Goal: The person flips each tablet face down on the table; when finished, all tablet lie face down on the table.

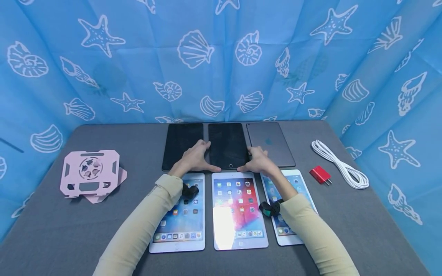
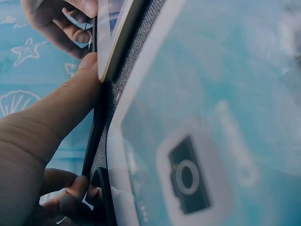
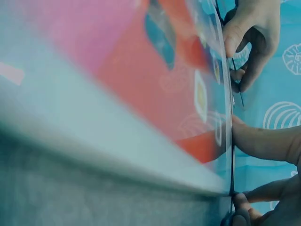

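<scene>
A black tablet with a dark screen and a round home button lies in the middle of the back row. My left hand grips its left side, thumb along the lower edge and fingers at the side edge. On the opposite side my right hand holds it the same way, with its thumb at the lower right corner. Right below that edge lies a white tablet with its screen lit. In the left wrist view, the left fingertips pinch the thin dark edge; the right wrist view shows the right thumb against it.
Another black tablet and a grey tablet, back up, flank it. Lit white tablets lie under the left forearm and right forearm. A pink stand sits left; a red charger plug and white cable lie right.
</scene>
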`<state>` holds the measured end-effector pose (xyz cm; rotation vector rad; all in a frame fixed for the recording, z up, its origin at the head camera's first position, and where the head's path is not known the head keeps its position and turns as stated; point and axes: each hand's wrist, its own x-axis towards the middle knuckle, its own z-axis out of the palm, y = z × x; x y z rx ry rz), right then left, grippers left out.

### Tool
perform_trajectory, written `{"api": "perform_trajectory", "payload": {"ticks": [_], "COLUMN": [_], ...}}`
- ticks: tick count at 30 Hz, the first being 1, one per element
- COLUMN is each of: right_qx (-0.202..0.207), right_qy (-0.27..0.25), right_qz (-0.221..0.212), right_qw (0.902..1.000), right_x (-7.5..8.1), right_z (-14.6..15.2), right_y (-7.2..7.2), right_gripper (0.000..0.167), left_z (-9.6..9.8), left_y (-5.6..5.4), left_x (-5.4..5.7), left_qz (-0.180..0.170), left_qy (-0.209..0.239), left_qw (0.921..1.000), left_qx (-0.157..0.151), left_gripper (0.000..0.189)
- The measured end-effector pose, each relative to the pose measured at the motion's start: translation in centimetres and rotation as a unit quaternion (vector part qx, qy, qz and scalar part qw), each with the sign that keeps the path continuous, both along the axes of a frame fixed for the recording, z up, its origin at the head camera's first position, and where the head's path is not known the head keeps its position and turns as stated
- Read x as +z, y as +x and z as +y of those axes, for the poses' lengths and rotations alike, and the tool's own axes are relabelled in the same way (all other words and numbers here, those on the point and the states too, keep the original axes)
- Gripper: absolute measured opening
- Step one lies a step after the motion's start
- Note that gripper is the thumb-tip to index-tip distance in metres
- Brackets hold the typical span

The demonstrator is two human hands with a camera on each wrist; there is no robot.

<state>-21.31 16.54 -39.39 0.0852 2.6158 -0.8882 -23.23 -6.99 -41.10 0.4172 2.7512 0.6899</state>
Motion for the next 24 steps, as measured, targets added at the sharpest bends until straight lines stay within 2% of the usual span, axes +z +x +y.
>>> {"api": "perform_trajectory", "payload": {"ticks": [17,20,24], "right_qx": [-0.048,-0.056,-0.049], "right_qy": [-0.058,-0.086,-0.15], "right_qz": [-0.001,0.0,0.012], "right_qw": [0.9971,0.9947,0.9874], "right_x": [-0.51,-0.5,-0.38], "right_z": [-0.17,0.0,0.25], "right_y": [-0.12,-0.01,0.22], "right_gripper": [0.097,0.097,0.097], "left_z": [0.16,0.11,-0.02], "left_y": [-0.1,-0.15,-0.22], "left_x": [0.15,0.14,0.09], "left_qz": [-0.006,-0.006,-0.007], "left_qy": [0.004,0.005,0.009], "left_qw": [1.0,1.0,0.9999], "left_qx": [0.005,0.003,0.001], "left_gripper": [0.114,0.114,0.114]}}
